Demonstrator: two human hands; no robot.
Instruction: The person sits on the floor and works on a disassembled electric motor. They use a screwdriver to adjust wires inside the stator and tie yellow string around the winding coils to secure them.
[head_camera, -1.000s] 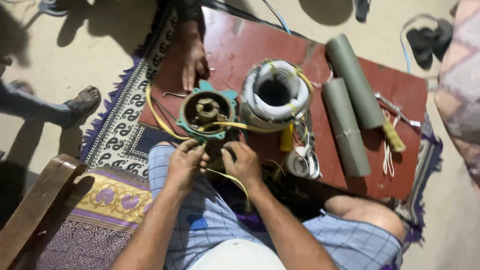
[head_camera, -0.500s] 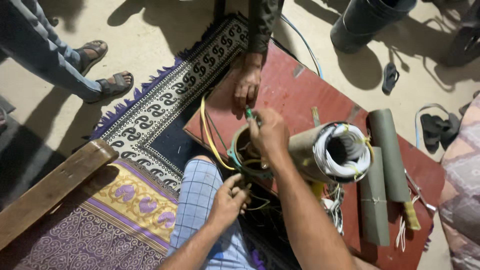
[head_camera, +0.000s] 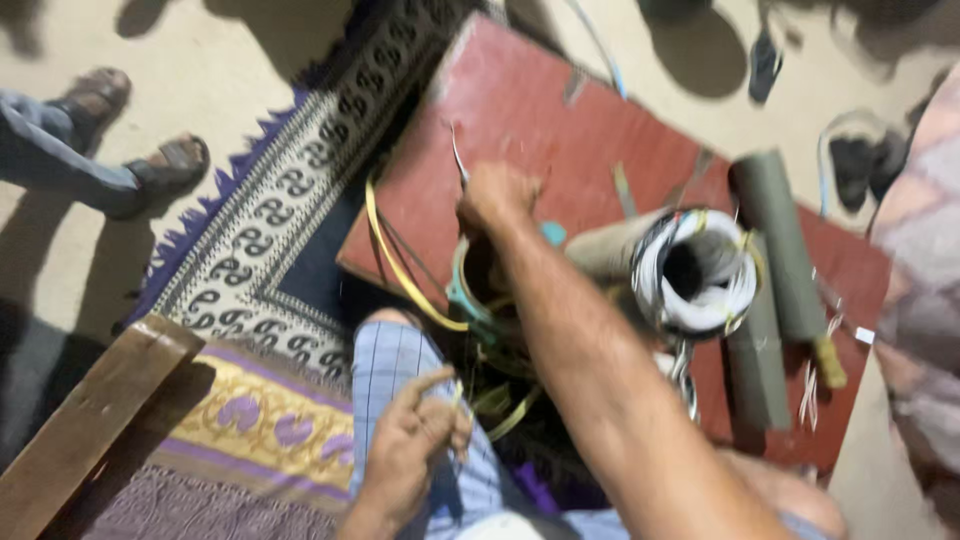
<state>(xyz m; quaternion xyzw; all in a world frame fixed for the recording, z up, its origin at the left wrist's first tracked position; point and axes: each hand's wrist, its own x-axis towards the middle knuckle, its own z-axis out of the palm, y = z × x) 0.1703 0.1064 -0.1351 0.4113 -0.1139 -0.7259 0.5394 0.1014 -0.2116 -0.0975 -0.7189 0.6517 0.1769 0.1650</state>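
Bare forearms, no sleeves or rings showing; pale blue checked cloth (head_camera: 400, 365) covers the legs

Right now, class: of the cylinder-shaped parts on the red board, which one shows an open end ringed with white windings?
The wound cylinder nearest the right hand. The two plain grey-green tubes beside it show no windings.

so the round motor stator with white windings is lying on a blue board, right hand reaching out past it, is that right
Not quite: the head view shows the board is red, not blue. The round motor stator with white windings does lie on it, and the right hand reaches out past it.
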